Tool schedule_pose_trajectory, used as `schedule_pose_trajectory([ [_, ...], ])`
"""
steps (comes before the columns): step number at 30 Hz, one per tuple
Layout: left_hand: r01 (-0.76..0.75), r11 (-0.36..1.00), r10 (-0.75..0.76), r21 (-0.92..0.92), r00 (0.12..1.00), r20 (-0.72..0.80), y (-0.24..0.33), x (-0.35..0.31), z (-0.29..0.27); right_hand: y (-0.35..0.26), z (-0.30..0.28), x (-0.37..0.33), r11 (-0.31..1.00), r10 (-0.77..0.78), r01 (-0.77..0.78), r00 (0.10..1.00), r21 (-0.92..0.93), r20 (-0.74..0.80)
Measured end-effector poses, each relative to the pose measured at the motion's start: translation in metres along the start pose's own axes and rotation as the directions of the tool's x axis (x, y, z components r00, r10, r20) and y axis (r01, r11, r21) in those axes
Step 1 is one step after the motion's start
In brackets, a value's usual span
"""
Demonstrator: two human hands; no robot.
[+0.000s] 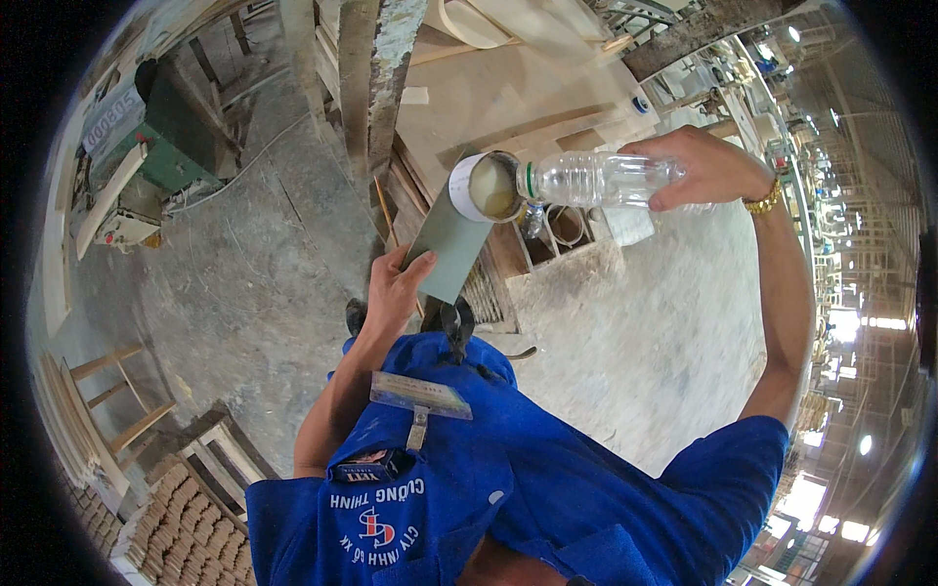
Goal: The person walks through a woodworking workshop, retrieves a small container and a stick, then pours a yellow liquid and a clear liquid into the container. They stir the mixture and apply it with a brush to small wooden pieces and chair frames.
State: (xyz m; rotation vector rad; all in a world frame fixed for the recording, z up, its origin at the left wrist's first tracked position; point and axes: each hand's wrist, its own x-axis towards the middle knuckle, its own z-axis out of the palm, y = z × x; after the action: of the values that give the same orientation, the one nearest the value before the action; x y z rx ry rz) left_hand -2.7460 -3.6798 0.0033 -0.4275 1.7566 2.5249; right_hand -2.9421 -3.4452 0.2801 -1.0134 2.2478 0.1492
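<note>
My left hand grips a green board, a cup at its far edge; my right hand clasps a plastic bottle, mouth at the cup. Likely pouring; next needs steady tilt.

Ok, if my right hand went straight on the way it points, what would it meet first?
Your right hand points left along the clear plastic bottle it holds; the bottle's mouth would likely meet the white-sided container first, though depth there is hard to judge.
</note>
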Motion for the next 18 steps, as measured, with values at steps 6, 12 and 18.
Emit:
schedule_pose_trajectory([
  [6, 0.007, 0.998, -0.008, 0.055, 1.0, 0.023, 0.005, -0.001, 0.005, 0.013, 0.008, -0.005, 0.999, -0.044, 0.044, 0.998, -0.006, -0.054],
  [12, -0.002, 0.999, -0.001, 0.054, 0.999, 0.038, 0.003, 0.0, 0.007, 0.015, 0.01, -0.01, 0.998, -0.065, 0.067, 0.994, 0.018, -0.085],
  [18, 0.014, 1.0, -0.015, 0.009, 0.999, 0.051, -0.008, 0.005, 0.002, 0.011, 0.006, -0.009, 0.997, 0.004, -0.003, 1.0, 0.071, -0.014],
])
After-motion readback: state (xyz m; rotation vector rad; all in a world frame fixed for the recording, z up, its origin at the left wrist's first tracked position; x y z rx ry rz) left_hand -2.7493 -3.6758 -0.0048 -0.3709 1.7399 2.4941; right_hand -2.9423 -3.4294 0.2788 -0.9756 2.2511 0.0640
